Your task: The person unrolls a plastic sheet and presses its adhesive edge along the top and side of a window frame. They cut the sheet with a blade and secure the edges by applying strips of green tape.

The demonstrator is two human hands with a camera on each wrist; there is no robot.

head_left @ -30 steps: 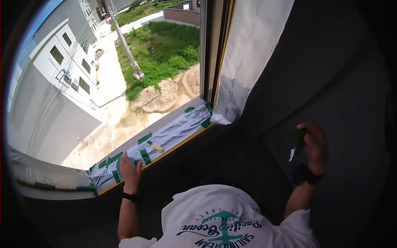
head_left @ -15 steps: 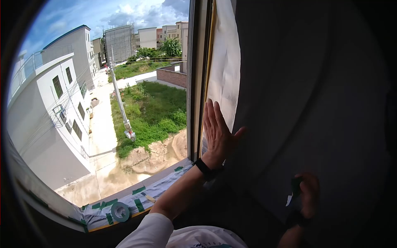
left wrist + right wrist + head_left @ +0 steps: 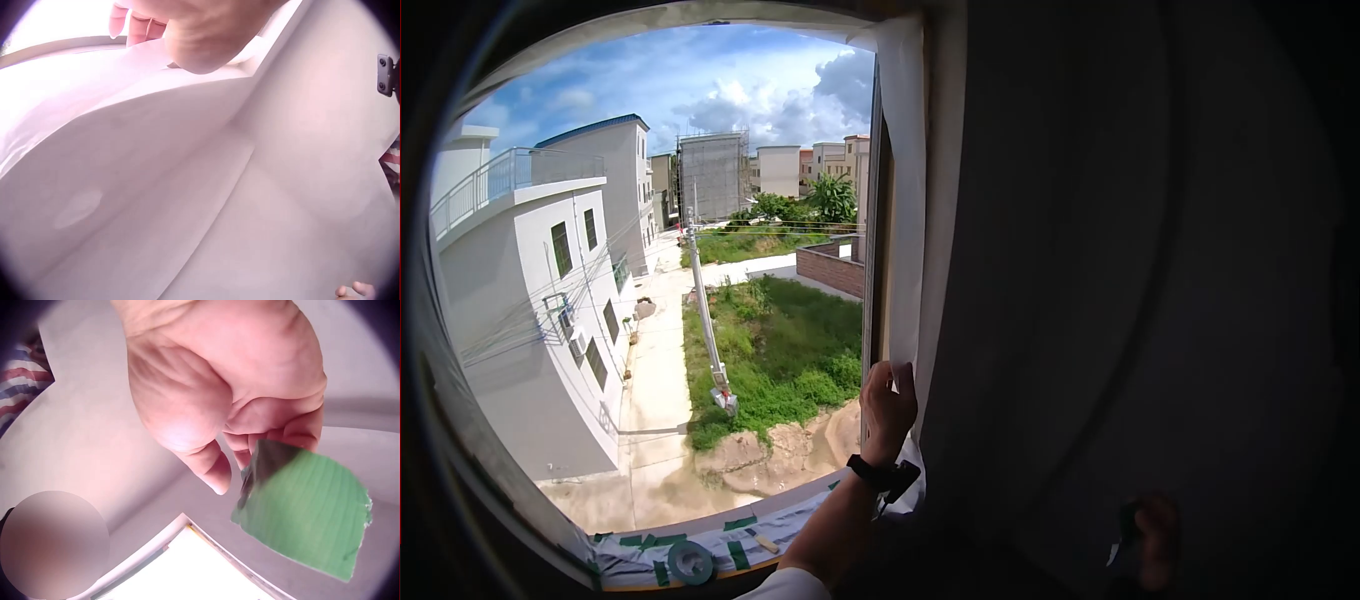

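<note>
At the window's right side, my left hand [image 3: 888,412] pinches the edge of a white sheet [image 3: 908,200] that hangs along the frame. In the left wrist view the fingers of the left hand [image 3: 203,31] bend over the thin sheet [image 3: 81,94]; the exact grip is partly hidden. Low on the right, in shadow, my right hand [image 3: 1157,540] holds a short piece of green tape [image 3: 1127,525]. The right wrist view shows this tape [image 3: 306,506] hanging from the curled fingers of the right hand [image 3: 231,381], with the thumb apart from it.
A roll of green tape [image 3: 691,563] and a small yellowish piece [image 3: 766,540] lie on the sill, which is covered with white sheeting [image 3: 790,522] and green tape strips. A dark wall [image 3: 1060,250] stands to the right. Buildings and grass show outside.
My left hand has gone from the sill by the tape roll up to the sheet at the window's side, first spread flat, now pinching. The view has tilted upward; the right hand keeps the green piece.
</note>
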